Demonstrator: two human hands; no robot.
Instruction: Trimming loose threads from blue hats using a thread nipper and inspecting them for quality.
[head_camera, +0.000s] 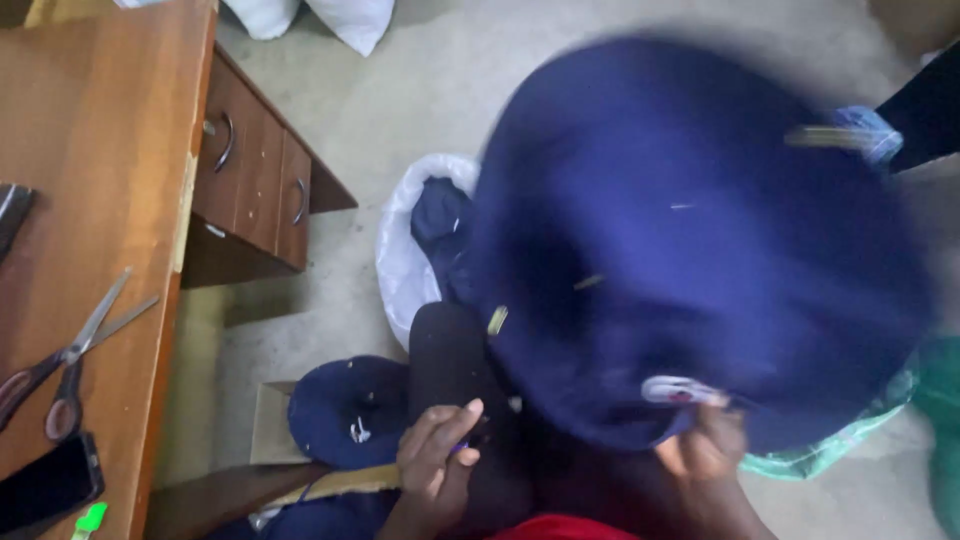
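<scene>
A large navy-blue cloth, blurred by motion, fills the middle and right of the head view. My right hand grips its lower edge beside a small white label patch. My left hand is closed on a small thin object beside a black piece of fabric; what the object is cannot be made out. A navy cap with a white mark lies just left of my left hand.
A wooden desk with drawers stands at the left, carrying scissors, a black phone and a green marker. A white sack of navy cloth sits on the floor; a green bag lies at right.
</scene>
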